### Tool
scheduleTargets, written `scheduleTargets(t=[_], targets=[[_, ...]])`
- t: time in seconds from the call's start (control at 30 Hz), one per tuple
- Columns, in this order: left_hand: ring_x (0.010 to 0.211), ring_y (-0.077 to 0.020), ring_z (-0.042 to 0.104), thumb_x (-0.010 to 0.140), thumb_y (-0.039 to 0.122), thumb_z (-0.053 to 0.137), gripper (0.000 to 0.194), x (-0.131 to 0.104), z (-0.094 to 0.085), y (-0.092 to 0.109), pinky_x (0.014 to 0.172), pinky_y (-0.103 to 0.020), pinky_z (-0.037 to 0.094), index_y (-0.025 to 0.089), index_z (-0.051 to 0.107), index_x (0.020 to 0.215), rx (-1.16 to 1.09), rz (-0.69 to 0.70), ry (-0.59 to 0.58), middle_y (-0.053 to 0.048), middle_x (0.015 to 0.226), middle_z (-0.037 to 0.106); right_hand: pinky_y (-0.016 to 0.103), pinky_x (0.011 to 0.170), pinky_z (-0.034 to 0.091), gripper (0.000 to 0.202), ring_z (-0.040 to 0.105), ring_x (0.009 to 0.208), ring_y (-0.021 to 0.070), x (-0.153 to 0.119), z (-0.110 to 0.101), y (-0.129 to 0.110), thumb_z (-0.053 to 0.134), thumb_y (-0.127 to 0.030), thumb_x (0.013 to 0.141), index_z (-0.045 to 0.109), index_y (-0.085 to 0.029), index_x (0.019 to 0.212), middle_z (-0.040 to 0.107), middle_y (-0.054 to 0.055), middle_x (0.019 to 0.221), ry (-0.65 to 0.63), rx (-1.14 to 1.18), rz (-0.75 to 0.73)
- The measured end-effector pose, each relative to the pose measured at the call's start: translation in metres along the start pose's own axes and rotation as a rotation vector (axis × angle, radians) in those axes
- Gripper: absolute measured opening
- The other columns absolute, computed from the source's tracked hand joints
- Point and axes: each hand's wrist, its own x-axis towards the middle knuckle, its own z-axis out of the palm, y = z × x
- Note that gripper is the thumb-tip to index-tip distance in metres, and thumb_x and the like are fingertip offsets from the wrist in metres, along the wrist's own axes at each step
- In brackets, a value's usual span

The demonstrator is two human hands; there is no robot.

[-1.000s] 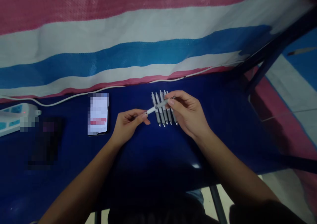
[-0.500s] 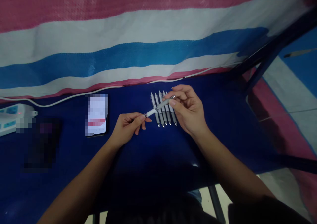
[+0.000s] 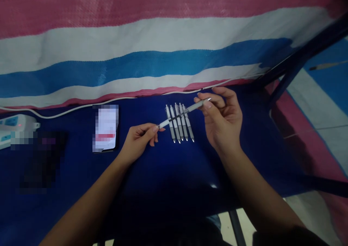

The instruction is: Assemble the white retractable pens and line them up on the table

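Observation:
A pen is drawn apart in the air above the table, with a thin dark refill [image 3: 174, 117] showing between its two halves. My left hand [image 3: 141, 139] pinches the end of the white rear barrel [image 3: 164, 123] between thumb and fingers. Closed on the metal-tipped front end is my right hand [image 3: 221, 119], its thumb and fingers holding the grey front barrel [image 3: 194, 106]. Just behind and below, several white-and-grey pens [image 3: 177, 129] lie side by side on the dark blue table [image 3: 168, 177], tips toward me. The pulled-apart pen crosses over them and hides small parts.
Left of my hands lies a phone [image 3: 106, 128] with a lit screen. A white power strip [image 3: 19, 126] and a dark blurred object [image 3: 42, 162] sit farther left. A white cable [image 3: 108, 101] runs along the back edge, below a striped sheet [image 3: 152, 63].
My right hand has moved right and slightly up with the front barrel, so the pen's halves have separated and the dark refill shows. My left hand stays nearly in place.

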Motion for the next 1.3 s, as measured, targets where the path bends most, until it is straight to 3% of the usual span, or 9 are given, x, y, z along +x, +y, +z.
scheduleTargets(t=[0.33,0.5,0.67,0.93,1.13,1.3], targets=[[0.057,-0.0152,0.058,0.101,0.05,0.071,0.033,0.0,0.0,-0.002,0.066,-0.03,0.053,0.024,0.085,0.086,0.029,0.001,0.008,0.001,0.053,0.06,0.052,0.107,0.063,0.034,0.073,0.127,0.0276,0.005,-0.01,0.001,0.071,-0.047,0.1,0.06,-0.037,0.129,0.075,0.005,0.125,0.01,-0.113,-0.044],[0.06,-0.0153,0.06,0.101,0.049,0.07,0.043,0.0,0.0,-0.002,0.072,-0.032,0.056,0.024,0.077,0.068,0.028,0.014,0.013,0.0,0.054,0.06,0.053,0.104,0.064,0.035,0.072,0.129,0.0289,0.009,-0.015,0.001,0.068,-0.048,0.102,0.059,-0.037,0.133,0.076,0.006,0.126,0.019,-0.178,-0.038],[0.064,-0.0166,0.065,0.102,0.046,0.071,0.04,0.0,0.001,-0.001,0.082,-0.036,0.06,0.024,0.078,0.07,0.018,0.008,0.016,0.0,0.055,0.06,0.052,0.106,0.064,0.033,0.072,0.131,0.0284,0.011,-0.017,0.003,0.067,-0.046,0.104,0.059,-0.037,0.134,0.075,0.005,0.13,0.03,-0.175,-0.029],[0.062,-0.0145,0.063,0.101,0.046,0.072,0.038,0.0,0.0,-0.003,0.073,-0.03,0.058,0.022,0.075,0.072,0.022,0.002,0.008,0.002,0.055,0.059,0.049,0.115,0.059,0.027,0.076,0.124,0.0247,0.01,-0.015,0.009,0.079,-0.039,0.097,0.065,-0.034,0.12,0.08,0.0,0.118,-0.021,0.004,-0.039],[0.059,-0.012,0.059,0.101,0.042,0.071,0.037,0.0,0.001,0.001,0.067,-0.026,0.053,0.02,0.076,0.072,0.078,0.01,-0.001,0.001,0.056,0.061,0.046,0.112,0.062,0.035,0.081,0.11,0.0235,0.001,-0.002,0.013,0.092,-0.043,0.087,0.068,-0.031,0.108,0.084,-0.001,0.109,-0.034,0.112,0.084],[0.053,-0.0095,0.054,0.1,0.039,0.072,0.029,-0.003,0.002,0.001,0.055,-0.023,0.044,0.02,0.082,0.079,0.055,0.025,0.044,0.002,0.057,0.062,0.045,0.102,0.066,0.027,0.082,0.108,0.0241,-0.01,0.008,0.016,0.09,-0.04,0.089,0.07,-0.028,0.103,0.085,0.001,0.108,-0.141,0.143,0.185]])
